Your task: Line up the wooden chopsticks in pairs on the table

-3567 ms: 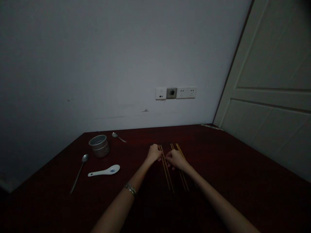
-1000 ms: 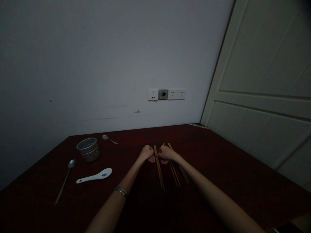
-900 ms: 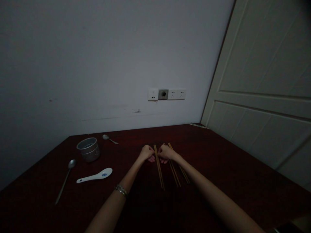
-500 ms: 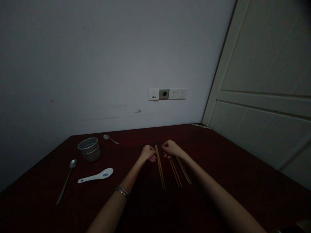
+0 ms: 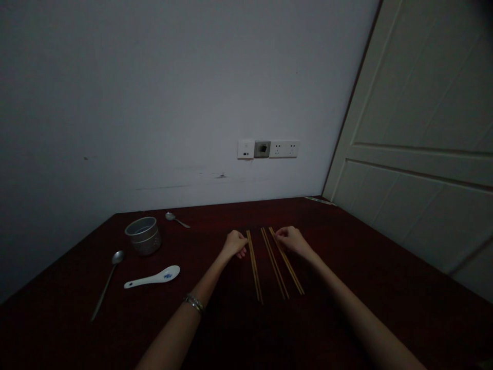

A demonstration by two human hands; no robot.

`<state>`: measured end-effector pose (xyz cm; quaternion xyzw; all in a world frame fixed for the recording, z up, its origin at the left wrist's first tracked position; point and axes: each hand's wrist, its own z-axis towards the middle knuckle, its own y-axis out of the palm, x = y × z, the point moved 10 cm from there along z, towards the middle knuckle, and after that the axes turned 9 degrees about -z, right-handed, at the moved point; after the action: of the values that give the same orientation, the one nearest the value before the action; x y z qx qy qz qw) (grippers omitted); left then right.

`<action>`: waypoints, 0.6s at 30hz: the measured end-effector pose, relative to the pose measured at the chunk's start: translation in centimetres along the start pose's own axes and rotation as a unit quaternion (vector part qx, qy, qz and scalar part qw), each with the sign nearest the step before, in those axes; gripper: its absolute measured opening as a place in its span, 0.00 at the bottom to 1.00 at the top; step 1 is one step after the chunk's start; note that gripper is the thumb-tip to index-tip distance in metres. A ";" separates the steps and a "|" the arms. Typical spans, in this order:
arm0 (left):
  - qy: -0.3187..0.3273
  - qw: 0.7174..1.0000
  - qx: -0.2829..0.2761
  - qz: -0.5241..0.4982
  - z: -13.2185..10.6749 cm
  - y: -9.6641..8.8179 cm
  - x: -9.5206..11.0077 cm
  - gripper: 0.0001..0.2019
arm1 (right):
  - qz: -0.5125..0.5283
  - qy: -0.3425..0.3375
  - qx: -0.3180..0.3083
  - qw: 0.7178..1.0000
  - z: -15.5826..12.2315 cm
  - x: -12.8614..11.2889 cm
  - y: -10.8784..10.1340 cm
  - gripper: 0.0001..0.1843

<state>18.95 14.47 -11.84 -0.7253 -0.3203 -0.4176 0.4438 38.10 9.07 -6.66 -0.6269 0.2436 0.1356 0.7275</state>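
Three pairs of wooden chopsticks lie side by side on the dark red table, slanting slightly. My left hand [image 5: 235, 243] is at the far end of the left pair of chopsticks [image 5: 254, 270], fingers curled and fingertips closed against it. Between the hands lies the middle pair of chopsticks [image 5: 275, 263], touched by neither. At the upper part of the right pair of chopsticks [image 5: 291, 270], my right hand [image 5: 291, 239] reaches in from the right with thumb and finger pinched on it. The exact fingertip contact is small and dim.
To the left stand a grey metal pot [image 5: 144, 237], a small metal spoon [image 5: 177, 220], a long-handled metal spoon [image 5: 108, 285] and a white ceramic spoon [image 5: 152, 278]. A wall with sockets [image 5: 284, 149] rises behind the table [image 5: 215, 334]; a pale panelled door [image 5: 416, 169] borders the right.
My right hand has moved right, from above the middle pair to the right pair, uncovering the chopsticks' far ends. My left hand stays by the left pair. The view has shifted slightly.
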 end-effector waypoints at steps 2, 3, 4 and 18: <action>-0.001 1.000 0.002 0.002 -0.1 0.0 0.0 0.08 | -0.045 -0.046 0.008 0.998 -0.2 -1.5 0.4 0.08; 0.000 1.000 0.002 0.002 -0.1 0.0 0.1 0.08 | -0.066 -0.055 0.011 0.996 -0.2 -2.0 0.6 0.08; 0.001 1.000 0.001 0.002 -0.1 0.0 0.1 0.08 | -0.087 -0.053 0.013 0.995 -0.2 -2.3 0.8 0.08; -0.008 1.000 -0.002 0.012 -0.2 0.1 0.1 0.07 | -0.196 -0.011 0.002 0.981 0.8 -3.4 2.3 0.11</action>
<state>19.02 14.29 -11.77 -0.7335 -0.3145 -0.4070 0.4444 34.21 10.58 -6.72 -0.6594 0.1087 -0.0030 0.7439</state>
